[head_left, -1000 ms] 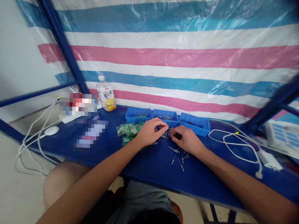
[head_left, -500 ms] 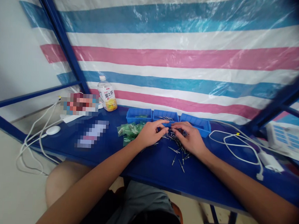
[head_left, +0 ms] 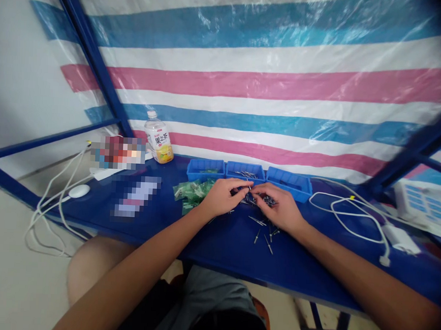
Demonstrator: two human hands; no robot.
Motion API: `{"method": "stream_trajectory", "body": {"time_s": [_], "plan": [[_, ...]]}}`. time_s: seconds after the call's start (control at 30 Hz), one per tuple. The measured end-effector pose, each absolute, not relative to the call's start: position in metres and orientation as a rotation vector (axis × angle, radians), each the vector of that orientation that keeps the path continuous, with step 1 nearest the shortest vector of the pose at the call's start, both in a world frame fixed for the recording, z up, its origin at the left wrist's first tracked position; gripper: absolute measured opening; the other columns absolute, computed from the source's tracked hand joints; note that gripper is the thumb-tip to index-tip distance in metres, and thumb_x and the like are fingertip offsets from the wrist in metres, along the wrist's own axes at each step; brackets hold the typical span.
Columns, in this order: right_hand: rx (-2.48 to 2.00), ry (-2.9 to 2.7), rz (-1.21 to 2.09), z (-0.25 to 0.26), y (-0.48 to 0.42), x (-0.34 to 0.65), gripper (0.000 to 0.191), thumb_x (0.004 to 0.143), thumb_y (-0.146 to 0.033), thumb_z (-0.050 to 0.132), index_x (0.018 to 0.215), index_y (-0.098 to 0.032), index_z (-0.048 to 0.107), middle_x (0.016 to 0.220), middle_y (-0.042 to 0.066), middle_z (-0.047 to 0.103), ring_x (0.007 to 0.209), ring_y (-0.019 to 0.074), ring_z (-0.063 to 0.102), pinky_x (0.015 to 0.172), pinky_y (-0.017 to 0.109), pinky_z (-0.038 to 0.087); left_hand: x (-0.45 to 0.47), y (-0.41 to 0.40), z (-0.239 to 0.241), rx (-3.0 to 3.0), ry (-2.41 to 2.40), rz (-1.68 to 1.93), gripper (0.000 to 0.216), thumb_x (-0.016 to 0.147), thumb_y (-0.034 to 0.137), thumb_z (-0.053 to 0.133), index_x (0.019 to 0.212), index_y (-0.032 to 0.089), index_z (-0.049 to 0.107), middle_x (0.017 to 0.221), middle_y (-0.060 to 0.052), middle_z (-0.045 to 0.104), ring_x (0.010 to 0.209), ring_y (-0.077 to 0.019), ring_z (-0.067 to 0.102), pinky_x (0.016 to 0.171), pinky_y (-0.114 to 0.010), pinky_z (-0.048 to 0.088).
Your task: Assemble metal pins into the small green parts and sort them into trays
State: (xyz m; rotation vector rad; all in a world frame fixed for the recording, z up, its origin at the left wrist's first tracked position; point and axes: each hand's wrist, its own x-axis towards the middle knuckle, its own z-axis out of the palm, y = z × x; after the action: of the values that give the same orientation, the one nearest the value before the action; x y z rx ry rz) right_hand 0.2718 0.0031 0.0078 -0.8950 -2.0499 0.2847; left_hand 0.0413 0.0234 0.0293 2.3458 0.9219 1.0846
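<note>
My left hand (head_left: 221, 197) and my right hand (head_left: 281, 207) meet over a heap of small metal pins (head_left: 257, 201) on the blue table (head_left: 238, 249). The fingertips of both hands pinch at pins in the heap; what each holds is too small to tell. More loose pins (head_left: 266, 234) lie scattered near my right wrist. Three blue bins (head_left: 247, 172) stand in a row just behind the hands; the middle one holds pins. A pile of small green packets (head_left: 189, 190) lies left of my left hand.
A drink bottle (head_left: 158, 143) stands at the back left beside blurred items. White cables and a puck (head_left: 77, 191) trail off the left edge. A white cable with an adapter (head_left: 397, 237) lies on the right. A striped tarpaulin hangs behind.
My two hands have drawn closer together over the pin heap. The right hand's fingers have spread and shifted slightly toward the left hand.
</note>
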Motion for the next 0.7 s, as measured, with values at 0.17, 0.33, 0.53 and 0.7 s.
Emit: {"method": "stream_trajectory", "body": {"time_s": [0.17,0.33,0.53,0.7], "plan": [[-0.953,-2.014,0.332,0.0101,0.0012,0.2720,0.016,0.099,-0.027,0.061,0.109,-0.026,0.073,0.109,0.006,0.077,0.095,0.0241,0.074,0.068,0.032,0.061,0.0422,0.0203,0.0337,2.236,0.978,1.127,0.024,0.094,0.030,0.069,0.114,0.023,0.081,0.117,-0.005,0.080,0.105,-0.0225,0.077,0.098,-0.035,0.061],[-1.032,-1.967,0.366,0.0091,0.0002,0.2713,0.018,0.100,-0.033,0.062,0.110,-0.026,0.074,0.106,0.005,0.077,0.086,0.0220,0.073,0.056,0.028,0.056,0.0426,0.0215,0.0321,2.165,0.985,1.188,0.015,0.091,0.029,0.073,0.101,0.021,0.081,0.102,-0.004,0.082,0.093,-0.0201,0.078,0.091,-0.033,0.063],[-1.055,-1.911,0.392,0.0087,0.0012,0.2706,0.027,0.099,-0.040,0.064,0.121,-0.026,0.072,0.109,0.007,0.078,0.091,0.0240,0.074,0.062,0.031,0.058,0.0421,0.0243,0.0283,2.108,0.862,1.173,0.008,0.089,0.015,0.068,0.088,0.018,0.075,0.103,-0.005,0.081,0.096,-0.0178,0.078,0.090,-0.030,0.061],[-0.890,-2.012,0.392,0.0126,0.0016,0.2694,0.027,0.099,-0.036,0.066,0.124,-0.028,0.074,0.105,0.007,0.076,0.094,0.0241,0.073,0.080,0.039,0.061,0.0413,0.0253,0.0274,2.211,0.924,1.083,0.012,0.083,0.008,0.067,0.082,0.019,0.073,0.095,-0.001,0.080,0.089,-0.0165,0.075,0.087,-0.029,0.057]]}}
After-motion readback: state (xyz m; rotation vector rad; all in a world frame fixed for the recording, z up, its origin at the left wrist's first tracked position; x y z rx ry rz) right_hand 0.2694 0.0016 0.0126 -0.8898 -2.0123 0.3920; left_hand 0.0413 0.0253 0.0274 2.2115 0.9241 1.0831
